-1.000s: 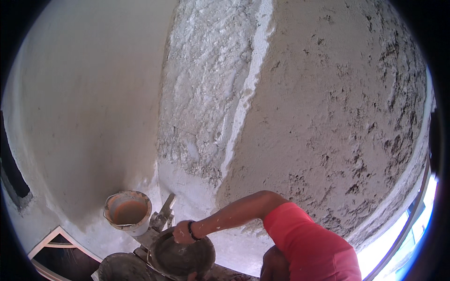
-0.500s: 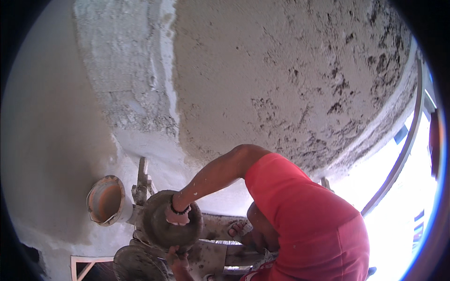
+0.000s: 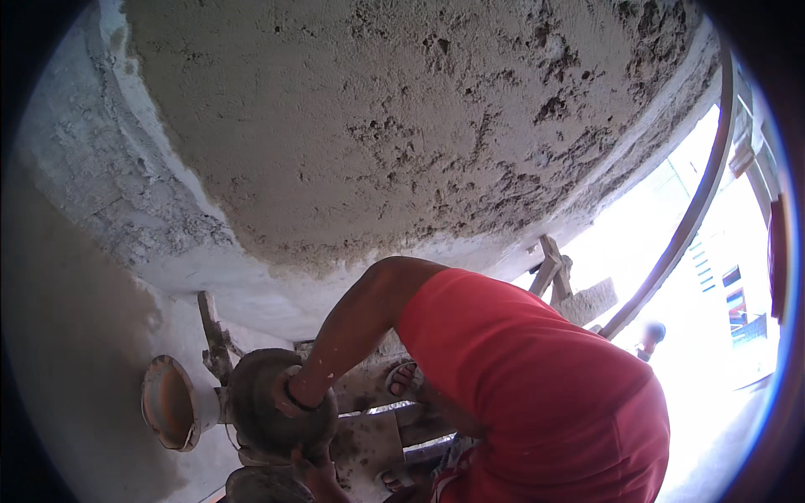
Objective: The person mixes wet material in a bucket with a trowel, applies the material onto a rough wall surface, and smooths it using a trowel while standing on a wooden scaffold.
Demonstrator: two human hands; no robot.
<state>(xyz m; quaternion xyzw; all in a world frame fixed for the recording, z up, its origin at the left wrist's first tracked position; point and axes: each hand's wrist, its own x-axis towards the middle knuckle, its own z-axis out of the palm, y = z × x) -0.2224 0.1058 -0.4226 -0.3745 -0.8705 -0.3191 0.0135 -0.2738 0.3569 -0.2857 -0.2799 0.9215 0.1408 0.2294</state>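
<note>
From here I see the right hand (image 3: 288, 397) down inside a round dark basin (image 3: 251, 379), fingers too shadowed to tell their grip. The left hand (image 3: 312, 471) meets its lower rim, grip unclear. The basin sits just right of a pale bucket (image 3: 206, 404).

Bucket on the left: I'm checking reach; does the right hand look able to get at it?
Likely yes: the right hand is in the dark basin beside the bucket; just the basin's rim seems between.
</note>
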